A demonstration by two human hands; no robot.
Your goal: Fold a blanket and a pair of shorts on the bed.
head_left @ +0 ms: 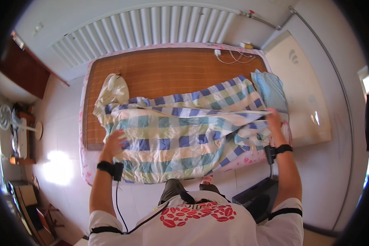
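Observation:
A blue, green and cream checked quilt (pixel 180 131) lies rumpled across the near half of a bed covered by a brown woven mat (pixel 164 69). My left hand (pixel 115 141) rests flat on the quilt's left part, fingers spread. My right hand (pixel 274 119) grips the quilt's right edge, next to a light blue pillow (pixel 270 88). Both wrists wear black bands with cables. A cream pillow (pixel 112 90) lies at the quilt's far left corner.
A white radiator (pixel 147 28) runs along the wall behind the bed. White cables and a charger (pixel 233 55) lie at the bed's far right corner. A beige board (pixel 303 90) stands to the right. A dark box (pixel 256 192) sits on the floor near my right leg. A fan (pixel 6 117) is at far left.

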